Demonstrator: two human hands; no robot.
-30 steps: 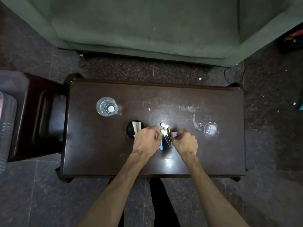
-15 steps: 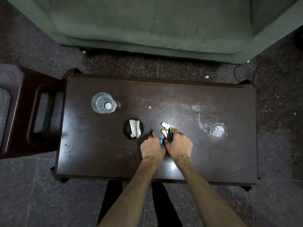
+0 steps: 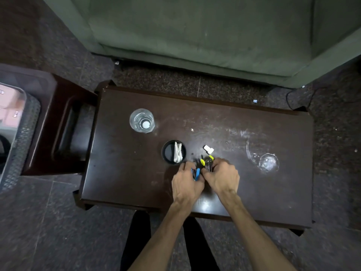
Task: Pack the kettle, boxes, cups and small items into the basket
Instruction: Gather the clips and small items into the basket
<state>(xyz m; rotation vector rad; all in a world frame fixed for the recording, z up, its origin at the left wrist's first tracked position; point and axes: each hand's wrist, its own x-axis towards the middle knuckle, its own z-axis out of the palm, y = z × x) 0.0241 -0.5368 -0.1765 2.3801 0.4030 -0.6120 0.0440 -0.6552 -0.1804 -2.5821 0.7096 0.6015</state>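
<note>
Glossy scuffed dark wood table [image 3: 254, 192], clear glass tumbler [image 3: 142, 120], speckled stone floor [image 3: 48, 231]

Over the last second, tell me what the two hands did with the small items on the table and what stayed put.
The left hand came off the black cup side and closed its grip on the blue-handled item. The right hand slid in beside it and now grips the yellow-handled items; the purple piece it pinched is out of sight. The hands now touch. The black cup, clear glass, white piece and upturned glass stayed put.
</note>
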